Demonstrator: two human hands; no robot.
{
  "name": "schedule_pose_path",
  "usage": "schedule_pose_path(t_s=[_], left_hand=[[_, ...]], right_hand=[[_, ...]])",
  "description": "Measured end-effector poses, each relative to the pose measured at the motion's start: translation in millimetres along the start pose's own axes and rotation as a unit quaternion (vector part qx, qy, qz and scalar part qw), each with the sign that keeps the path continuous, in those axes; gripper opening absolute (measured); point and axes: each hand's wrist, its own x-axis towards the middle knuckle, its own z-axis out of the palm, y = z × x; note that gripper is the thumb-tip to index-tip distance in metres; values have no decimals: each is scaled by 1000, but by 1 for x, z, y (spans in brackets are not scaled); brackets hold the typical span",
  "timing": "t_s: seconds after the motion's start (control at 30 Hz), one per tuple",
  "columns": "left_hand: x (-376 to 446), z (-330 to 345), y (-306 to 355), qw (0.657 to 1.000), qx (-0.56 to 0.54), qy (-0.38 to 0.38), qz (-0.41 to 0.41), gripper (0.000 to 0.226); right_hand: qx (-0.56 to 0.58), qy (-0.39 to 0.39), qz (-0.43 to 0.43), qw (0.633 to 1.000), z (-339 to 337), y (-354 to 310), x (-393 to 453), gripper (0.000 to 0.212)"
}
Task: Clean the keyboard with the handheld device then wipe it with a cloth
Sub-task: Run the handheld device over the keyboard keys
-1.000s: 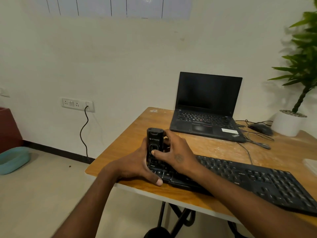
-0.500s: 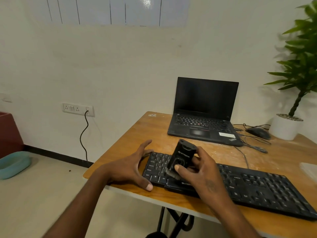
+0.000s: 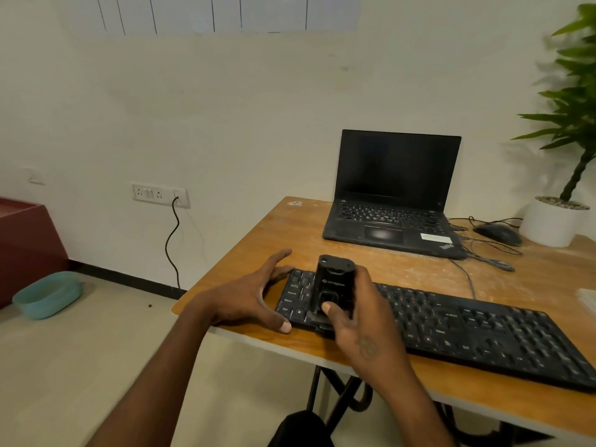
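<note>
A long black keyboard (image 3: 467,327) lies along the near edge of the wooden table (image 3: 267,233). My right hand (image 3: 361,321) grips a small black handheld device (image 3: 333,282), which stands upright on the keyboard's left keys with my thumb on its front button. My left hand (image 3: 254,298) rests at the keyboard's left end, fingers spread, thumb at the near corner and fingers at the far corner. The edge of a pale cloth-like thing (image 3: 588,301) shows at the right border.
An open black laptop (image 3: 393,195) stands at the back of the table. Right of it are a black mouse (image 3: 498,233), loose cables (image 3: 487,253) and a white potted plant (image 3: 554,224). On the floor to the left sit a teal bowl (image 3: 48,293) and a dark red box (image 3: 25,240).
My left hand let go of the device and moved to the keyboard's left end. My right hand carried the device a little rightward over the keys, tilted it, then stood it upright.
</note>
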Motion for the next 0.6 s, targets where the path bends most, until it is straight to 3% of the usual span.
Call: schedule_pose_path(t_s=[0.23,0.47,0.6], left_hand=[[0,4,2,999,34,21,-4,128],[1,1,0,999,31,7,4,129],[1,2,1,999,33,9,5,129]], right_hand=[[-34,-41,-39,998,41,-24,11,50],[-59,-57,-5,997,-16,-13,-4,49],[-86,-37,-2,996,-12,-15,-1,49]])
